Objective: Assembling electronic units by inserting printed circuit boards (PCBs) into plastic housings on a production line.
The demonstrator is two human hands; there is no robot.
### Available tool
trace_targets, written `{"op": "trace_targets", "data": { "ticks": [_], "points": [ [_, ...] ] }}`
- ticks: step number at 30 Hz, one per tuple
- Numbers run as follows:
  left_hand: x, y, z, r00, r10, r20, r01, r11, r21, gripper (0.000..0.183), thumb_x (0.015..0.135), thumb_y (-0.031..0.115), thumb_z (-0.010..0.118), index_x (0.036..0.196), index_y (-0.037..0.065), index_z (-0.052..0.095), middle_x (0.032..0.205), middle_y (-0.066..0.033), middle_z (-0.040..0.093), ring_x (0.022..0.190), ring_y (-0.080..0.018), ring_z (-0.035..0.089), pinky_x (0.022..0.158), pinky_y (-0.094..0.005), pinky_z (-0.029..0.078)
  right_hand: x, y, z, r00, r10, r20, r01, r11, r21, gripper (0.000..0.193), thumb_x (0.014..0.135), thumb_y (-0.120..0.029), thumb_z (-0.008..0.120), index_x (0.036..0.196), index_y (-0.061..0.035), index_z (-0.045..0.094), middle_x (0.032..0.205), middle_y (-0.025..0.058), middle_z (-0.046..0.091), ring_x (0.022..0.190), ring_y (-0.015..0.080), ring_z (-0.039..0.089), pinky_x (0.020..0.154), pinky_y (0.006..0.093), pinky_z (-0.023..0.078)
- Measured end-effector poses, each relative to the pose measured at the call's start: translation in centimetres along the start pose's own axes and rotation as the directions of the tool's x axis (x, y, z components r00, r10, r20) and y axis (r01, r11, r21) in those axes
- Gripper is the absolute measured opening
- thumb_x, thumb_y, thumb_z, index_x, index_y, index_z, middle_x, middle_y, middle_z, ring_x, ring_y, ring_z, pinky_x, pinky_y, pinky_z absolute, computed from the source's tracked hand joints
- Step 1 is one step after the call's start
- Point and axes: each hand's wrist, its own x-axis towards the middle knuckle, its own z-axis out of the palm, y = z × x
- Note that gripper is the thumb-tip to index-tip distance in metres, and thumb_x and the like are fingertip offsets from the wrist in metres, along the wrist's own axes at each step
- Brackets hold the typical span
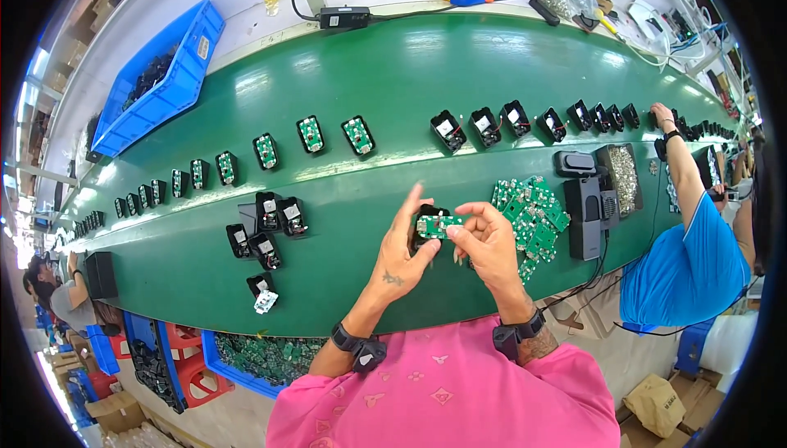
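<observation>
In front of me, my right hand point(489, 250) pinches a green circuit board point(435, 227) between thumb and fingers. The board lies over a small black plastic housing point(416, 241), which is mostly hidden under it. My left hand point(400, 261) holds that housing from the left, thumb below it and index finger stretched upward. Close to my right hand is a loose pile of green circuit boards point(533, 218). To the left of my hands, several open black housings point(266, 210) with wires stand grouped, and a nearer one has a white part point(265, 300) tilted out of it.
A row of housings with boards point(310, 134) runs along the green bench point(369, 63); open housings point(485, 127) continue rightward. A blue bin point(164, 87) stands back left, a tray of small metal parts point(623, 181) at right. A co-worker in blue point(684, 259) reaches in; another sits far left.
</observation>
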Motion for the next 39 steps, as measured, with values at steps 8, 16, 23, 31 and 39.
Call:
{"op": "trace_targets", "data": {
  "ticks": [8,16,23,31,39],
  "points": [
    [0.1,-1.3,0.2,0.973,-0.204,0.108,0.23,0.894,-0.385,0.053,0.092,-0.001,0.06,0.144,0.002,0.049,0.143,-0.015,0.049,0.121,-0.0176,0.055,0.096,-0.0304,0.05,-0.3,0.0,0.1,0.975,-0.213,-0.056,0.191,0.945,-0.265,0.042,0.085,-0.001,0.072,0.124,-0.002,0.057,0.099,0.0052,0.061,0.086,0.0111,0.062,0.068,0.0234,0.051],
    [0.1,0.2,1.1,0.96,-0.266,0.09,0.276,0.835,-0.476,0.052,0.092,-0.003,0.059,0.143,0.002,0.049,0.136,-0.0137,0.054,0.109,-0.016,0.062,0.092,-0.0284,0.052,0.4,-0.4,0.2,0.888,-0.439,0.132,0.44,0.732,-0.521,0.014,0.085,-0.01,0.072,0.097,-0.0062,0.076,0.129,0.012,0.056,0.119,0.0263,0.051,0.095,0.0371,0.047],
    [0.3,0.5,1.2,0.979,-0.206,-0.011,0.181,0.883,-0.434,0.051,0.092,-0.006,0.059,0.142,0.001,0.05,0.128,-0.0135,0.06,0.107,-0.0162,0.064,0.091,-0.0289,0.054,-0.4,-0.7,0.5,0.664,-0.72,0.203,0.547,0.282,-0.788,0.009,0.087,-0.008,0.07,0.094,-0.0029,0.069,0.108,0.0126,0.062,0.099,0.029,0.056,0.08,0.0402,0.047],
    [0.6,1.7,1.0,0.989,-0.012,-0.145,-0.005,0.993,-0.115,0.049,0.091,-0.011,0.058,0.139,0.0,0.055,0.132,-0.0144,0.058,0.115,-0.0175,0.061,0.095,-0.0285,0.051,0.0,-2.3,0.4,0.778,-0.564,0.277,0.592,0.51,-0.625,0.006,0.086,-0.005,0.068,0.086,0.0008,0.065,0.073,0.0141,0.063,0.064,0.0331,0.06,0.058,0.0398,0.048],
    [0.6,2.1,1.2,0.993,0.029,-0.115,-0.046,0.987,-0.155,0.052,0.087,-0.011,0.06,0.135,0.007,0.06,0.131,-0.0176,0.061,0.111,-0.0243,0.065,0.09,-0.0304,0.056,0.0,-4.5,-0.3,0.896,-0.336,0.292,0.445,0.673,-0.591,0.007,0.083,-0.005,0.067,0.08,0.001,0.065,0.068,0.014,0.062,0.055,0.0279,0.06,0.052,0.0365,0.046]
  ]
}}
